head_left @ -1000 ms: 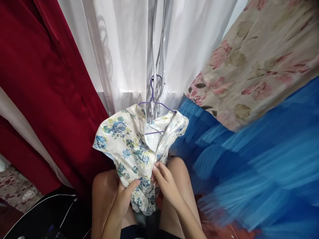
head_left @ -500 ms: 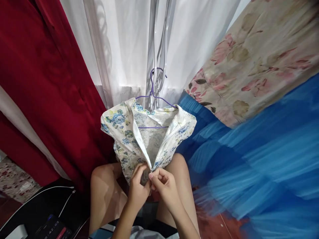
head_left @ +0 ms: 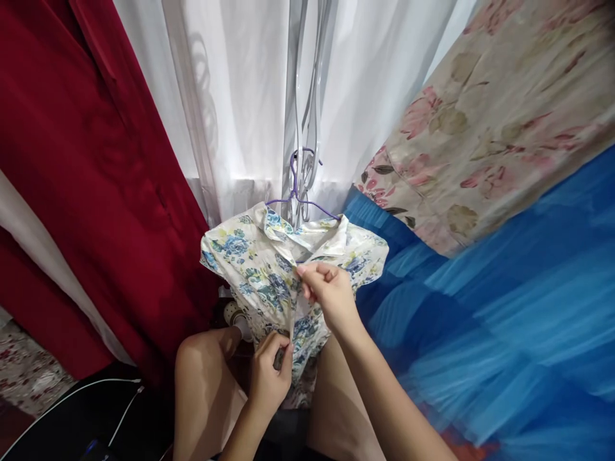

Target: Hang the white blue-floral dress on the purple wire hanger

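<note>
Two hands of yours pinch the floral shirt (head_left: 259, 275): your right hand (head_left: 331, 288) has thumb and fingertips together on the front edge just below the collar, and your left hand (head_left: 271, 368) clamps the same edge lower down between thumb and forefinger. The shirt spreads to either side of your right hand, its short sleeves reaching out left and right, while its lower part narrows beside your left hand. You have a whitish, creased cloth printed with blue roses, green leaves and dabs of yellow; the collar lies open above your right hand, showing the inside of the back. Farther above that hand, the purple hanger (head_left: 295, 176) carries the shoulders. Well to the right of your right hand spreads blue ruffled fabric (head_left: 504, 307).
</note>
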Demonstrator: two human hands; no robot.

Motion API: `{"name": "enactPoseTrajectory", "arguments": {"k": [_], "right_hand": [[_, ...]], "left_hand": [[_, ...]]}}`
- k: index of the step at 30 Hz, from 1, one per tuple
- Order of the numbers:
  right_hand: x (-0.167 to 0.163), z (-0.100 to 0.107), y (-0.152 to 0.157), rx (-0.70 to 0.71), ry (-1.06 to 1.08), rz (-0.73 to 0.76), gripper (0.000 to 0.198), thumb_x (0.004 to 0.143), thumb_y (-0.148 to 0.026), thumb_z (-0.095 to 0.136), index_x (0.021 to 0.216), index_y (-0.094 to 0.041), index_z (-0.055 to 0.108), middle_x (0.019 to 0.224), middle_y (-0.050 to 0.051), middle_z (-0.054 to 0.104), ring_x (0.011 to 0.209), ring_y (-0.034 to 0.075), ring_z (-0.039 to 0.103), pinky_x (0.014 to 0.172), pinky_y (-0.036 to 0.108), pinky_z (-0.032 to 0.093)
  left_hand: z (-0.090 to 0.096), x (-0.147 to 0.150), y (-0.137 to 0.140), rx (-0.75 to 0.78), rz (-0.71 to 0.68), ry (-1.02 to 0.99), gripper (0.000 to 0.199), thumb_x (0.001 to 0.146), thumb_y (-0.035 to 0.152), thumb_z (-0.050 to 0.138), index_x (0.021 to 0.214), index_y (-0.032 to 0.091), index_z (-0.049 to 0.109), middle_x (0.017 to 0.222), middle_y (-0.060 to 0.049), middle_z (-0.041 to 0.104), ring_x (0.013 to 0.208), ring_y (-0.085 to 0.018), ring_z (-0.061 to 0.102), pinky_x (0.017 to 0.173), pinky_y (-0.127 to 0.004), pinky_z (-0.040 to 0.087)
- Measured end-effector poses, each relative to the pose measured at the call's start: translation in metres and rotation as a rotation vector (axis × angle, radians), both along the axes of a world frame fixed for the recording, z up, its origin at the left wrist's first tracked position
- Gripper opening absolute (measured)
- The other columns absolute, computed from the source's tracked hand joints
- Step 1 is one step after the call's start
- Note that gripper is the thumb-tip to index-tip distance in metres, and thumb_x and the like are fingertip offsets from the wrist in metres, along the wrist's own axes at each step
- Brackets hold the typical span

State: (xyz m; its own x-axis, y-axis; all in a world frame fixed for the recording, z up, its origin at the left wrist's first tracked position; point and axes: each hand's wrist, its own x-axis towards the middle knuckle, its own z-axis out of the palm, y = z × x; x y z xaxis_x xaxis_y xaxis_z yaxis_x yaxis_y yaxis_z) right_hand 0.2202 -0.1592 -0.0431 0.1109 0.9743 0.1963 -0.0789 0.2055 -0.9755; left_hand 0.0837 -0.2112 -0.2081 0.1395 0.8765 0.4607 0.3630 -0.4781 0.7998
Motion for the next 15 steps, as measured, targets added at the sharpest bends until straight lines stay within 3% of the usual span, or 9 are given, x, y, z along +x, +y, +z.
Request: {"name": "enactPoseTrajectory", "arguments": {"k": [6,10,12,15], "right_hand": [[-0.006,0.040,0.044,0.127,0.122,-0.065,0.026,0.074,-0.034,0.073,0.060,-0.016,0.062,0.044,-0.004,0.052,0.038,0.007,0.037,0.039,0.022,0.027],[-0.005,0.040,0.041,0.181,0.137,-0.074,0.023,0.078,-0.035,0.072,0.066,-0.016,0.064,0.045,-0.005,0.053,0.038,0.007,0.038,0.039,0.021,0.028],[-0.003,0.032,0.036,0.183,0.129,-0.048,0.022,0.080,-0.036,0.071,0.071,-0.017,0.063,0.044,-0.006,0.053,0.037,0.007,0.038,0.039,0.021,0.028],[-0.001,0.024,0.026,0.204,0.089,-0.011,0.023,0.084,-0.037,0.068,0.073,-0.018,0.061,0.044,-0.006,0.053,0.037,0.007,0.040,0.041,0.020,0.030]], "left_hand": [[-0.016,0.009,0.015,0.025,-0.009,0.073,0.017,0.096,0.022,0.047,0.080,0.019,0.052,0.081,-0.004,0.057,0.082,-0.019,0.057,0.076,-0.029,0.042],[-0.017,0.009,0.028,0.015,-0.027,0.078,0.021,0.095,0.023,0.048,0.077,0.018,0.057,0.079,-0.005,0.060,0.079,-0.019,0.059,0.074,-0.030,0.046],[0.003,0.004,0.039,0.027,-0.045,0.046,0.019,0.095,0.025,0.051,0.084,0.019,0.065,0.086,-0.006,0.066,0.086,-0.021,0.062,0.080,-0.032,0.048],[0.064,-0.005,0.062,0.159,-0.005,-0.067,0.024,0.096,0.027,0.053,0.115,0.021,0.067,0.103,-0.008,0.070,0.099,-0.022,0.064,0.091,-0.034,0.048]]}}
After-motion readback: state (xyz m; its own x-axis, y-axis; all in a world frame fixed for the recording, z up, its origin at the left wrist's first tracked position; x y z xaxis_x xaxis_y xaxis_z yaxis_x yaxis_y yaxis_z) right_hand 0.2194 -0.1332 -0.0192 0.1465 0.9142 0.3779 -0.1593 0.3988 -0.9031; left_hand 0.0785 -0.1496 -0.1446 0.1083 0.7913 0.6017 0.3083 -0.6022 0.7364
